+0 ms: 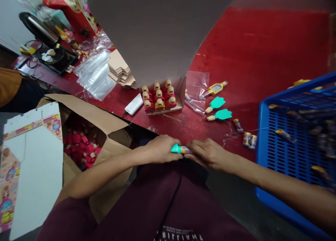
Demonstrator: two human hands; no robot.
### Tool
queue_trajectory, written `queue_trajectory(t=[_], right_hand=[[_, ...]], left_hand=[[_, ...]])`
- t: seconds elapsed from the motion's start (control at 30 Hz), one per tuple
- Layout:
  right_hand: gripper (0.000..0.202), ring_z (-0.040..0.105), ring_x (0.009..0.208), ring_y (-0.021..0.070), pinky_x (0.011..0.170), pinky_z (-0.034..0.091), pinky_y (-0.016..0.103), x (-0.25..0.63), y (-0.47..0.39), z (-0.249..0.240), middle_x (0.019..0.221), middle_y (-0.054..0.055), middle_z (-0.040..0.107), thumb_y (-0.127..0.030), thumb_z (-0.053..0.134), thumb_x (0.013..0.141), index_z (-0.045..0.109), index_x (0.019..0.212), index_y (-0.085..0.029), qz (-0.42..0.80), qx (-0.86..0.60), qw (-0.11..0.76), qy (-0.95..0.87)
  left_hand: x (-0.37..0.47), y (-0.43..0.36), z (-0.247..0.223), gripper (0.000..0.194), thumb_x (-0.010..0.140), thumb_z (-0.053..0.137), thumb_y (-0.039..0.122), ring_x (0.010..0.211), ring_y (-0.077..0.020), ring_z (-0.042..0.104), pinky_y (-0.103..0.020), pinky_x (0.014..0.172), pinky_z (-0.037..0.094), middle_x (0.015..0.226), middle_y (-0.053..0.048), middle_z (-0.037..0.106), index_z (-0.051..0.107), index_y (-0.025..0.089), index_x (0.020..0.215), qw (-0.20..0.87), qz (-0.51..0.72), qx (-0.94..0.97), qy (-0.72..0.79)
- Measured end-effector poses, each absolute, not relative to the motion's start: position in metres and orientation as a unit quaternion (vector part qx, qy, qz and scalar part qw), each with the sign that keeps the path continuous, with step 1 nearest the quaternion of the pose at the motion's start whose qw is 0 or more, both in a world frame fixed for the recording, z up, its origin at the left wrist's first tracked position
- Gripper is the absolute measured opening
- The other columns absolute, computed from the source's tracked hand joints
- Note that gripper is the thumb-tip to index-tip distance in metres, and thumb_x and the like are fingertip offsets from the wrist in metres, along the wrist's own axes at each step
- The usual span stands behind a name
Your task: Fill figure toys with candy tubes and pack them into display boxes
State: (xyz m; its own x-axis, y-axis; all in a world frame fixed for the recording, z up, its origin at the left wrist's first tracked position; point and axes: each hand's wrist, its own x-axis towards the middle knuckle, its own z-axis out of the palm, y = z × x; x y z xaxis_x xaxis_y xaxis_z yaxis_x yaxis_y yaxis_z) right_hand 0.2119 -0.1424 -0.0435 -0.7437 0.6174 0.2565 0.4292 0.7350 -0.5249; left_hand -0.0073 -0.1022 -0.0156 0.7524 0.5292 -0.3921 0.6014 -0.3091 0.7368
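At lower centre, green piece (175, 149) is pinched by left hand (160, 150), tube (186, 150) by right hand (211, 154); 9 figures (158, 94) are boxed, 2 green paddles (217, 103) unboxed

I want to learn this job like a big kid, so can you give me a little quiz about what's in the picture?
1. What colour is the big basket: a) white, b) blue, c) yellow?
2. True or false: the two flat green pieces lie on the red table.
3. Which hand is at the green end of the small tube: the left hand or the right hand?

Key: 1 b; 2 true; 3 left
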Motion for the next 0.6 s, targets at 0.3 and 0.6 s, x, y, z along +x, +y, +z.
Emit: queue_trajectory(t=[0.3,0.6], right_hand=[[0.060,0.026,0.040,0.0086,0.038,0.024,0.023,0.200,-0.140,-0.046,0.050,-0.008,0.032,-0.070,0.036,0.090,0.060,0.085,-0.015,0.712,-0.439,0.076,-0.542],[0.041,0.050,0.061,0.0142,0.056,0.037,0.026,0.208,-0.145,-0.066,0.071,0.006,0.058,-0.044,0.034,0.102,0.062,0.095,-0.013,0.309,-0.368,0.247,-0.842]], left_hand=[[-0.001,-0.109,-0.011,0.024,0.091,0.049,0.028,0.085,-0.0273,0.066,-0.036,0.070,0.050,0.102,-0.012,0.066,0.061,0.015,0.108,0.228,-0.140,0.907,0.325],[0.000,-0.096,-0.026,0.020,0.084,0.062,0.035,0.082,-0.0235,0.065,-0.030,0.071,0.046,0.088,-0.007,0.069,0.065,0.017,0.092,0.323,-0.108,0.872,0.352]])
